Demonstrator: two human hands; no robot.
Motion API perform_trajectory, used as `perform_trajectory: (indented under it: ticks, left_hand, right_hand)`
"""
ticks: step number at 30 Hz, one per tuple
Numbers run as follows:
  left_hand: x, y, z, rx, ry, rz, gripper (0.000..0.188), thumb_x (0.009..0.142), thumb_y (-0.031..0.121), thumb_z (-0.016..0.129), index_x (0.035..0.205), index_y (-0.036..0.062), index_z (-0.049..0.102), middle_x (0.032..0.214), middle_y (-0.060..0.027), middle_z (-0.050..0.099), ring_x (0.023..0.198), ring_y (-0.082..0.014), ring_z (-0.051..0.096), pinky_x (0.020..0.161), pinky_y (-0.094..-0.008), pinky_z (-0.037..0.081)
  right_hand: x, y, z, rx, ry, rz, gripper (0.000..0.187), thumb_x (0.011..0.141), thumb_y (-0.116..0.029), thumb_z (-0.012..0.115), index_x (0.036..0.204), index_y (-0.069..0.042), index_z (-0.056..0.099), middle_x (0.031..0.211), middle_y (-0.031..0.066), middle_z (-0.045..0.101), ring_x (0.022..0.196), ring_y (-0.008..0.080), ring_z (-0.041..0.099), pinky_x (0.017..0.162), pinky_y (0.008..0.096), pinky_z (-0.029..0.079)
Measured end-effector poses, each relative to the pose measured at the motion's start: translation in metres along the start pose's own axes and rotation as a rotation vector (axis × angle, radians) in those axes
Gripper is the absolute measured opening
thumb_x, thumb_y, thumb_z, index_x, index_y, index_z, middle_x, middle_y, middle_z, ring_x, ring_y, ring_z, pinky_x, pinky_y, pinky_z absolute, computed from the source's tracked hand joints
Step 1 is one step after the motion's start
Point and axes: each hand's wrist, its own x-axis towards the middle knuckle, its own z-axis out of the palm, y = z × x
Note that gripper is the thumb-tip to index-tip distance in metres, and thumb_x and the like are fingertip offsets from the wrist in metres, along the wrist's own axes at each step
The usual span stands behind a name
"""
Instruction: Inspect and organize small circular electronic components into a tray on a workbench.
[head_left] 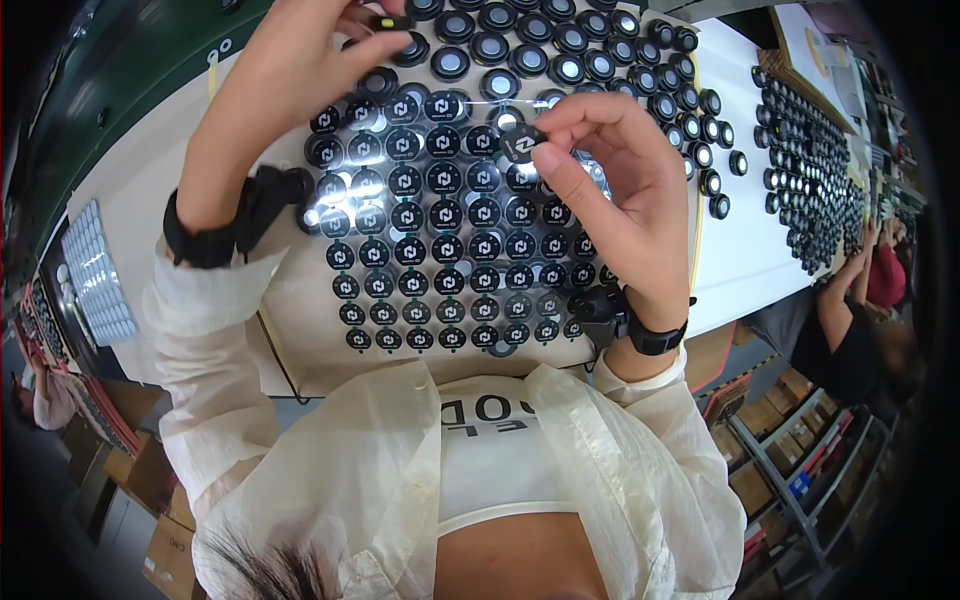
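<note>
A round black sticker [522,146] with a white emblem is pinched between the thumb and fingertip of my right hand [622,185]. Below it lies a clear sheet [465,198] bearing rows of the same round black stickers. My left hand [340,50], near the upper edge, has its fingers closed around a small black round part [388,22] with a yellow mark; its fingertips are partly cut off by the frame. Many black round parts [490,47] with pale grey centres crowd the table beyond the sheet, and some show through it.
More black round parts [810,175] stand in rows on a white surface to the right. A sheet of pale round pieces [98,270] lies at the left. A green machine-like surface [120,95] borders the table at upper left. Other people work on both sides.
</note>
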Motion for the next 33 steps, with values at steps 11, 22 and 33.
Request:
perform_trajectory:
  ticks: [11,22,33]
  left_hand:
    - [-0.039,0.051,0.034,-0.565,-0.018,-0.089,0.037,0.074,-0.004,0.082,0.103,0.0031,0.06,0.111,-0.0042,0.062,0.093,-0.0099,0.062,0.074,-0.0224,0.049]
    - [-0.048,0.049,0.051,-0.802,0.018,-0.03,0.044,0.078,-0.006,0.078,0.119,-0.0014,0.064,0.12,-0.0085,0.064,0.104,-0.0139,0.063,0.077,-0.0242,0.051]
    - [-0.052,0.056,0.05,-0.679,0.091,-0.09,0.047,0.078,-0.008,0.077,0.123,-0.0037,0.064,0.116,-0.0104,0.069,0.096,-0.0126,0.066,0.08,-0.0236,0.055]
  right_hand:
    - [-0.001,0.004,0.023,0.332,0.133,0.048,0.022,0.089,0.004,0.068,0.11,0.003,0.061,0.101,0.0055,0.064,0.092,0.0092,0.06,0.087,0.0263,0.05]
    - [-0.003,0.004,0.027,0.292,0.122,0.078,0.021,0.088,0.004,0.07,0.108,0.004,0.064,0.098,0.0054,0.066,0.09,0.01,0.063,0.085,0.0261,0.053]
    - [-0.002,0.006,0.025,0.209,0.164,0.012,0.023,0.086,0.004,0.074,0.107,0.004,0.067,0.1,0.0073,0.069,0.089,0.0109,0.064,0.085,0.0267,0.052]
